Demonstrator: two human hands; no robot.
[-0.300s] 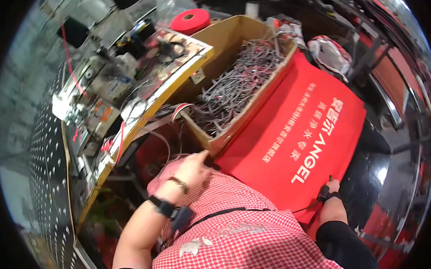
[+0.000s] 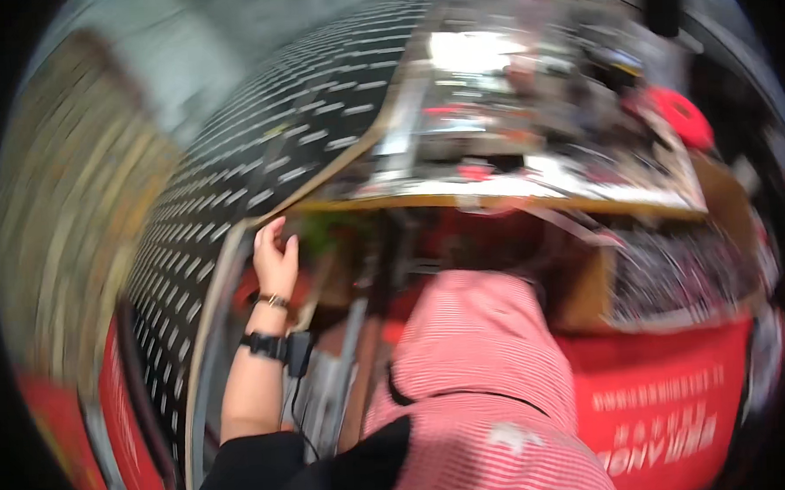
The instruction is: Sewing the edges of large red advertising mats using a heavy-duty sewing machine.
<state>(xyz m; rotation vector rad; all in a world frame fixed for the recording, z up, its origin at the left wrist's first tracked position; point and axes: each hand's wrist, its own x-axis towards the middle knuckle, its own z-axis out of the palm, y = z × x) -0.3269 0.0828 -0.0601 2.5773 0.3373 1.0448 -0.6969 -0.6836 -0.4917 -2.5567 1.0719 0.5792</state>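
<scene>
While my red-and-white garment (image 2: 480, 346) fills the lower middle of my view, with a whitish patch (image 2: 513, 437) on its front, my black sleeve (image 2: 280, 478) lies to the left of it. From that sleeve my left forearm rises, wearing a dark wrist strap (image 2: 261, 343) with a small black box (image 2: 299, 354) on it, and a thin bracelet (image 2: 274, 300) nearer the wrist. Of my two hands, the left hand (image 2: 276, 257) is raised and released, its fingers loosely curled and the thumb standing apart. My right hand is outside the view, so I cannot tell its state.

Just beyond my left fingertips, the black panel (image 2: 233, 199) with rows of pale marks meets the yellow-edged surface (image 2: 513, 201); whether I touch either one I cannot tell. To the right of my forearm, below the surface, a grey bar (image 2: 352, 365) slants upward.

Right of my garment hangs a red sheet (image 2: 660, 365) with white print, and above it sits a cardboard box (image 2: 583, 294) filled with a tangle of grey strips (image 2: 679, 276). Farther off, machinery (image 2: 491, 92) on the surface is smeared by blur, and a red roll (image 2: 685, 118) sits toward its right end. A brownish, streaked wall (image 2: 67, 207) stands far left.
</scene>
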